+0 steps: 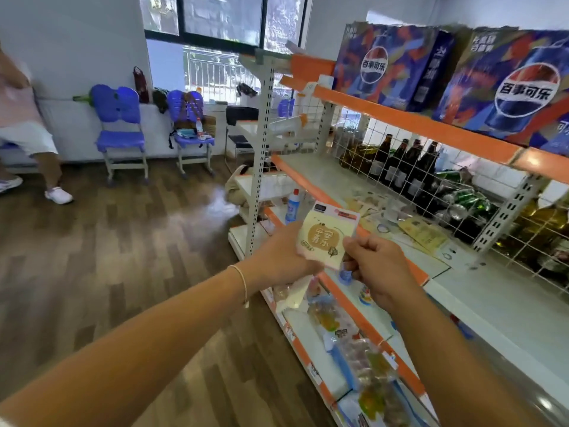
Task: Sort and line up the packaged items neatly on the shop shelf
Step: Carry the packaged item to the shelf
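Observation:
A flat cream packet (pixel 326 237) with an orange round print and a pink top strip is held up in front of the shelf's orange edge. My left hand (pixel 283 257) grips its left side from below. My right hand (pixel 375 263) pinches its lower right corner. On the middle shelf (pixel 480 291) behind it lie several flat cream and yellow packets (pixel 421 232), scattered and overlapping. The lower shelf (pixel 311 340) carries clear bags of coloured items (pixel 366 359).
Dark bottles (pixel 403 167) and green cans (pixel 462 201) stand behind a wire grid. Pepsi cartons (pixel 505 84) fill the top shelf. A blue-white bottle (pixel 294 206) stands at the shelf end. Two blue chairs (pixel 120 127) line the far wall; a person (pixel 27 131) walks at left.

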`<action>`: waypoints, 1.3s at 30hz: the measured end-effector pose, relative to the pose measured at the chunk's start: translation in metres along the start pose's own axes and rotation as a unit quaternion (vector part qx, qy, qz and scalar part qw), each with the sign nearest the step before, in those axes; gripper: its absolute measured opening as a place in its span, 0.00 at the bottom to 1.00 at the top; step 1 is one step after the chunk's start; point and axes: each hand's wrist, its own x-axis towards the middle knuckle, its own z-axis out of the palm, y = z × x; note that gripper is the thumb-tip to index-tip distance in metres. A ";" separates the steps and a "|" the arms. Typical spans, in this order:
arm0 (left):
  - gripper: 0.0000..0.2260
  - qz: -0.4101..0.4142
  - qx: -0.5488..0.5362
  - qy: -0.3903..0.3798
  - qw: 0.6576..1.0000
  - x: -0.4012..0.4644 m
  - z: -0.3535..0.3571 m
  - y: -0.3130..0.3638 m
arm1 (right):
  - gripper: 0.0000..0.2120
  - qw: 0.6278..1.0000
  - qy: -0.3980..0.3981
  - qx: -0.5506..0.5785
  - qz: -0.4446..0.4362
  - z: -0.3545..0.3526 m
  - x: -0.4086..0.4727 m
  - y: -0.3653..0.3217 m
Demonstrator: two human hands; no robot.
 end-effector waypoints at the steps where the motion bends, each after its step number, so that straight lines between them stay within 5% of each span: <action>1: 0.23 0.000 0.015 -0.008 1.000 0.019 -0.008 -0.005 | 0.10 1.000 0.006 0.001 -0.001 0.005 0.018 -0.003; 3: 0.29 0.004 0.037 -0.012 0.999 0.057 -0.027 -0.012 | 0.11 1.000 0.015 0.005 0.002 0.014 0.054 -0.011; 11: 0.26 0.108 0.155 -0.009 0.982 0.183 -0.083 -0.034 | 0.09 0.998 0.052 0.027 -0.004 0.045 0.164 -0.022; 15: 0.38 0.083 0.208 0.027 0.974 0.233 -0.084 -0.063 | 0.11 0.998 0.054 0.021 0.005 0.057 0.210 -0.019; 21: 0.32 0.087 0.196 0.026 0.976 0.302 -0.091 -0.089 | 0.10 0.998 0.058 0.005 0.021 0.064 0.280 -0.005; 33: 0.45 0.010 0.250 -0.007 0.968 0.475 -0.093 -0.101 | 0.08 0.996 0.056 0.025 0.058 0.045 0.465 0.006; 39: 0.40 -0.020 0.251 -0.004 0.968 0.542 -0.089 -0.107 | 0.10 0.997 0.046 0.014 0.064 0.036 0.537 0.005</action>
